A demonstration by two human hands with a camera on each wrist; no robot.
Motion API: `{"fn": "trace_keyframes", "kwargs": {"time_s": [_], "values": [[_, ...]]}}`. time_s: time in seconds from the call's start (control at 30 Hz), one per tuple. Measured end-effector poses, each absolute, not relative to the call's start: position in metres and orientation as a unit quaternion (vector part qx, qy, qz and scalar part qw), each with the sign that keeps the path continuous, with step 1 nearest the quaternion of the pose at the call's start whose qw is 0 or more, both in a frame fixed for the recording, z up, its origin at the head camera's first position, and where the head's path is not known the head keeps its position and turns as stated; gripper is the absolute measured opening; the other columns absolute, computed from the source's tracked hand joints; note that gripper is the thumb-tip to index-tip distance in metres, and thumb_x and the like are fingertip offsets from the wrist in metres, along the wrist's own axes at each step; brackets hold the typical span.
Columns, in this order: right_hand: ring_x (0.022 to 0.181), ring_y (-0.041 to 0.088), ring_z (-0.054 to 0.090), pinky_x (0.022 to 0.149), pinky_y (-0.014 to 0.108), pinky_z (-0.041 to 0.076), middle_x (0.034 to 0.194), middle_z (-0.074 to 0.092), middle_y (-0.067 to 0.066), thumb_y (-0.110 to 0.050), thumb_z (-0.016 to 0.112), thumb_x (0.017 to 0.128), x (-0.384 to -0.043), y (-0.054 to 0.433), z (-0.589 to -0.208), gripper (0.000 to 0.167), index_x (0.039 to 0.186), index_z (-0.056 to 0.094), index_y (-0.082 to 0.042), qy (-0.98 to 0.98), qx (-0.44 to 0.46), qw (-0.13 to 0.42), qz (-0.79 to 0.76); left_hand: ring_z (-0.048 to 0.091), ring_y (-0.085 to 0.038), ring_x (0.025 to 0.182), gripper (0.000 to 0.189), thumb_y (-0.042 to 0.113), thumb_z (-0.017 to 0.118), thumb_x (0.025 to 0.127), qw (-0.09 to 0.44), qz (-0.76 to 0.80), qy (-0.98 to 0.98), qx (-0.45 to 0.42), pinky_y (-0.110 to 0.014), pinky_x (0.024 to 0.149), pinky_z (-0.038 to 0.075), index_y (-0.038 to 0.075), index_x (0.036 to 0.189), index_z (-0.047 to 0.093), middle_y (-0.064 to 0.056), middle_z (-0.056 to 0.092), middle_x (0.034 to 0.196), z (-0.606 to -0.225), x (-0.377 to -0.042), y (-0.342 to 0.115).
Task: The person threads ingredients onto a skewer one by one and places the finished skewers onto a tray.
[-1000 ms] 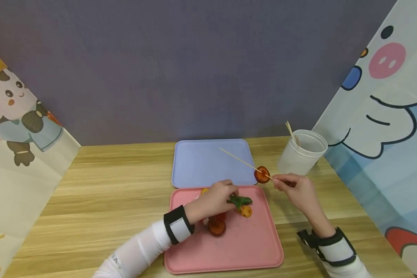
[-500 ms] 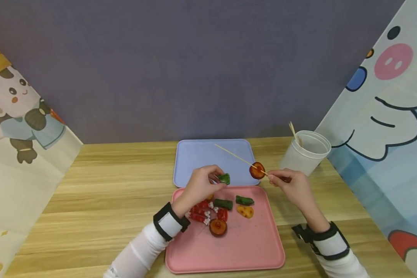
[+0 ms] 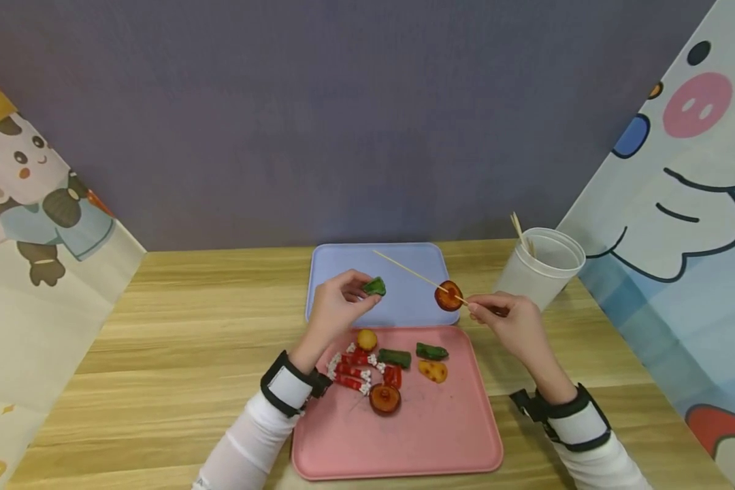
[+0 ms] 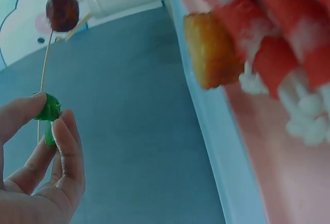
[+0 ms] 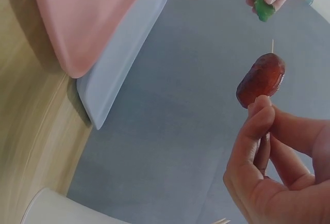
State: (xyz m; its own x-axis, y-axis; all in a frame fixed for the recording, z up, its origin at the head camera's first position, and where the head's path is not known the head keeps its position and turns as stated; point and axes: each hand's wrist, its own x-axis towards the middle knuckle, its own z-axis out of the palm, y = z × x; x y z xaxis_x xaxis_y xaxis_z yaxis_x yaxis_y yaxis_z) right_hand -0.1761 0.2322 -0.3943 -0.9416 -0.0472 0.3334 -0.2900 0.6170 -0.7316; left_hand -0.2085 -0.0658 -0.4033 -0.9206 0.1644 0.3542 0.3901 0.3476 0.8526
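My left hand (image 3: pixel 333 306) pinches a green pepper piece (image 3: pixel 375 286) between thumb and fingertips, above the blue tray (image 3: pixel 343 258). In the left wrist view, the pepper piece (image 4: pixel 50 108) is folded, and the skewer passes behind it. My right hand (image 3: pixel 514 320) pinches a thin wooden skewer (image 3: pixel 404 267) near its lower end. A round reddish-brown piece like a mushroom cap (image 3: pixel 448 296) is threaded on the skewer, close to the fingertips. The skewer's bare tip points up and left, just above the pepper piece in the head view.
A pink tray (image 3: pixel 429 435) bears red-and-white rolls (image 3: pixel 352 371), a second mushroom-like piece (image 3: pixel 384 399), green pieces (image 3: pixel 395 358), a yellow slice (image 3: pixel 433 371) and a golden chunk (image 3: pixel 367 339). At right stands a white tub (image 3: pixel 535 269) with several skewers (image 3: pixel 519 231).
My left hand has lifted the green pepper piece off the pink tray and carried it up and left over the blue tray. The right hand with the skewer has shifted slightly left and up.
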Motion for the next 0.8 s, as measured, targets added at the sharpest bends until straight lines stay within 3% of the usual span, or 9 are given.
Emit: {"fn": "trace_keyframes", "kwargs": {"time_s": [0.2,0.37,0.63,0.8], "values": [[0.067,-0.002,0.063,0.059,0.014,0.051,0.083,0.072,0.014,-0.009,0.071,0.084,-0.179,0.229,-0.392,0.014,0.094,0.075,-0.001,-0.88,0.114,0.151,0.435,0.067,-0.018,0.08,0.028,0.021,0.077,0.08,0.112,-0.606,-0.774,-0.146,-0.027,0.072,0.055,0.01,0.105,0.069,-0.01,0.07,0.094,-0.395,-0.217,-0.078],[0.065,-0.003,0.062,0.057,0.014,0.05,0.079,0.071,0.011,-0.009,0.072,0.083,-0.181,0.225,-0.389,0.011,0.092,0.075,-0.003,-0.882,0.122,0.161,0.426,0.066,-0.012,0.081,0.029,0.017,0.076,0.081,0.118,-0.656,-0.736,-0.117,-0.029,0.074,0.056,0.006,0.107,0.069,-0.012,0.069,0.096,-0.387,-0.222,-0.087],[0.068,0.0,0.063,0.06,0.013,0.051,0.082,0.071,0.013,-0.01,0.072,0.083,-0.181,0.217,-0.385,0.014,0.093,0.075,-0.001,-0.867,0.129,0.148,0.458,0.068,-0.011,0.073,0.03,0.006,0.072,0.083,0.105,-0.765,-0.631,-0.079,-0.028,0.071,0.057,-0.007,0.109,0.064,0.0,0.071,0.086,-0.379,-0.227,-0.099],[0.068,0.001,0.064,0.061,0.014,0.051,0.084,0.071,0.014,-0.009,0.072,0.083,-0.182,0.213,-0.385,0.015,0.095,0.075,-0.001,-0.867,0.136,0.146,0.457,0.07,-0.014,0.079,0.019,0.006,0.068,0.086,0.069,-0.813,-0.573,-0.076,-0.03,0.075,0.057,-0.001,0.104,0.067,-0.001,0.071,0.086,-0.376,-0.229,-0.102]]}}
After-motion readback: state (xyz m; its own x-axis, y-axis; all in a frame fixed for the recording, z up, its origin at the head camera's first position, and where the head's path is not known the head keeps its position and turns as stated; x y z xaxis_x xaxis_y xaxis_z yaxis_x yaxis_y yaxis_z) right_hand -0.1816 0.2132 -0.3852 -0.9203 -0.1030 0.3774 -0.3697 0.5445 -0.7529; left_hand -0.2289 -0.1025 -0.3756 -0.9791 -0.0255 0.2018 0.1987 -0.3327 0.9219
